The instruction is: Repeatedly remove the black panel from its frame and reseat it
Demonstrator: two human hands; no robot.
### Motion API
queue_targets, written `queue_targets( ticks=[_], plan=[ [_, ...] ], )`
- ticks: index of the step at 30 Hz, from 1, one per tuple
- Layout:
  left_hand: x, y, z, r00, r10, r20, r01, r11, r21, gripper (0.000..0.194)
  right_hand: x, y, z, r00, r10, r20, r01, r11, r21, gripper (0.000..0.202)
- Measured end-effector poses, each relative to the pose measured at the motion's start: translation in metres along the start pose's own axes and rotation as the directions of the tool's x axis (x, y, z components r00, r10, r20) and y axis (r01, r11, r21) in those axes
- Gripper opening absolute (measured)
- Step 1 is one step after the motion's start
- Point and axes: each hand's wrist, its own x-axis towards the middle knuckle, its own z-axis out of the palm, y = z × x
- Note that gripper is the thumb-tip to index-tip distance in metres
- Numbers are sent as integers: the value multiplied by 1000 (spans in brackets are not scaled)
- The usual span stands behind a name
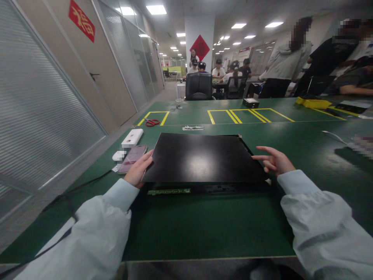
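A flat, glossy black panel (201, 157) is tilted over a dark tray-like frame (221, 189), whose near edge shows a green strip at its left. My left hand (140, 169) grips the panel's left edge, with the fingers on top. On the right, my right hand (275, 160) has its fingers spread, and one fingertip reaches the right edge of the panel and frame. Both lie on the green table (210, 229).
Left of the panel lie a phone (132, 158) and a white device (133, 137) with a cable. Red-handled scissors (152, 122), small white parts (192, 127) and a black box (250, 103) are farther back. Several people sit or stand beyond the table.
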Motion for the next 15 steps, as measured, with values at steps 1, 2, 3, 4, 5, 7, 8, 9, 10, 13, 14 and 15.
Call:
queue_targets(
  ticks=[1, 2, 3, 4, 5, 7, 8, 9, 10, 13, 14, 15],
  plan=[
    [0, 0, 0, 1000, -11, 12, 11, 1000, 16, 48, 1, 1, 0, 1000, -14, 0, 14, 1000, -11, 28],
    [0, 0, -1, 1000, -18, 18, 18, 999, 27, 49, 1, 2, -1, 1000, -28, -1, 28, 999, -22, 28],
    [0, -1, -1, 1000, -17, 9, 17, 999, 31, 50, 2, 3, -1, 999, -41, -2, 41, 999, -34, 28],
    [0, -2, -1, 1000, -15, 1, 15, 999, 29, 50, 3, 4, -2, 999, -51, -3, 51, 998, -45, 28],
    [1, -2, -2, 1000, -14, -1, 14, 1000, 25, 51, 3, 5, -2, 998, -59, -1, 59, 997, -54, 27],
    [1, -5, -3, 1000, -11, 6, 11, 1000, 18, 52, 3, 5, -2, 998, -68, 2, 68, 996, -65, 26],
    [1, -5, -4, 1000, -10, 13, 9, 1000, 17, 52, 3, 6, -2, 997, -71, 0, 71, 995, -68, 25],
    [1, -6, -4, 1000, -14, 25, 13, 1000, 17, 52, 3, 6, -2, 997, -73, -5, 73, 995, -69, 25],
    [1, -5, -4, 999, -17, 33, 17, 1000, 14, 52, 4, 6, -2, 997, -74, -11, 73, 995, -69, 25],
    [1, -1, -3, 996, -51, 74, 52, 999, -7, 54, 5, 7, -4, 998, -69, -7, 68, 994, -82, 25],
    [0, 2, -2, 994, -70, 78, 72, 997, -19, 57, 5, 7, -5, 998, -68, -1, 67, 993, -93, 25],
    [-1, 4, -1, 994, -88, 66, 91, 995, -35, 61, 6, 7, -5, 998, -70, 1, 70, 992, -107, 24]
  ],
)
